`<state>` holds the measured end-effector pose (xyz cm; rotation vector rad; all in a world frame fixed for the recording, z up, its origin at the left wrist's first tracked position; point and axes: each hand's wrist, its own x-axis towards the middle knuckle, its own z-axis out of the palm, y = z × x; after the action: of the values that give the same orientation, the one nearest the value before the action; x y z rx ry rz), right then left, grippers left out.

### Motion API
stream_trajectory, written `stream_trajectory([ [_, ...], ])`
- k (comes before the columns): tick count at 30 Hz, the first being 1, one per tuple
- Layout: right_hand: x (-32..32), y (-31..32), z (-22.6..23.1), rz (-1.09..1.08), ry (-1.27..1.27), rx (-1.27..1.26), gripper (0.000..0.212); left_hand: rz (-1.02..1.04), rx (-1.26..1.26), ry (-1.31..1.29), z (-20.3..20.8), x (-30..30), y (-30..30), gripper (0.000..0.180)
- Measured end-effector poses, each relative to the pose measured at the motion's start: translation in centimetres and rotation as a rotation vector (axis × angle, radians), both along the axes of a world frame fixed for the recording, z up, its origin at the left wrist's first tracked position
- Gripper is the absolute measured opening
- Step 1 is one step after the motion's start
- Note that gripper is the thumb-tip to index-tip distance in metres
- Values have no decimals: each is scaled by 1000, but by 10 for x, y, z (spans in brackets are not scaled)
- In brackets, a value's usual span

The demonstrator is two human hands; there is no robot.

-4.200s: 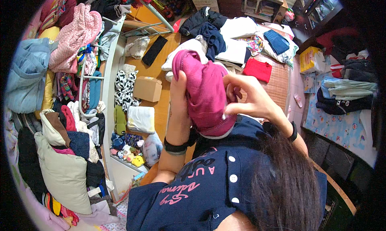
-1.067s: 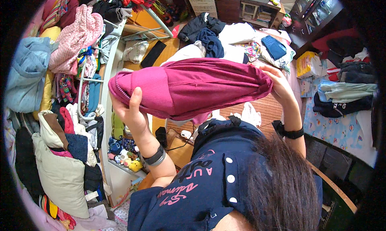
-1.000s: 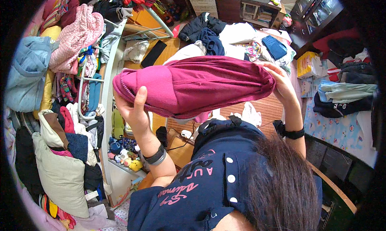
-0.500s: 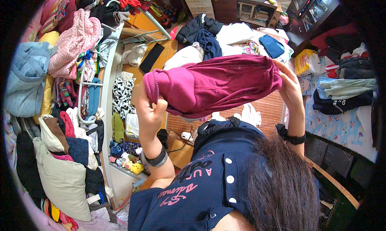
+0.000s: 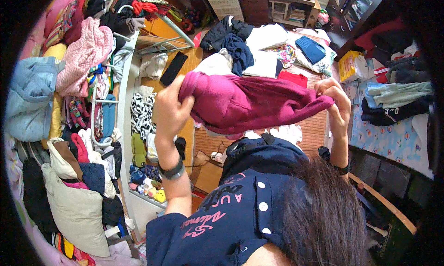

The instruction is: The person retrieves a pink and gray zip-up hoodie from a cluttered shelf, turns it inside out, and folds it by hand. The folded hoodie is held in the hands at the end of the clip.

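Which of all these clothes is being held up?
The magenta garment, stretched between the left grip and right grip; others, like the folded blue one, aren't held.

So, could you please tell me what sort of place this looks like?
Probably a bedroom at home, judging by the large pale pillow, the small plush toys and the heaped clothes.

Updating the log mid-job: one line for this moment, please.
magenta garment: held up over slatted brown mat | left hand: grips left end | right hand: grips right end
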<state>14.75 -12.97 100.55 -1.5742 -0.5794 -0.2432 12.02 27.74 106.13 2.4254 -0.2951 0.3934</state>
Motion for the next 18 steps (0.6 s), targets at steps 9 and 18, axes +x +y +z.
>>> stream_trajectory([
  [9, -29, 31, 37, 161, 89, -275, 19, -77, 5, 136, -110, 71, -11, 20],
  [18, -39, 22, 10, 599, 664, -551, 25, -222, -192, -10, -88, 64, -67, 20],
])
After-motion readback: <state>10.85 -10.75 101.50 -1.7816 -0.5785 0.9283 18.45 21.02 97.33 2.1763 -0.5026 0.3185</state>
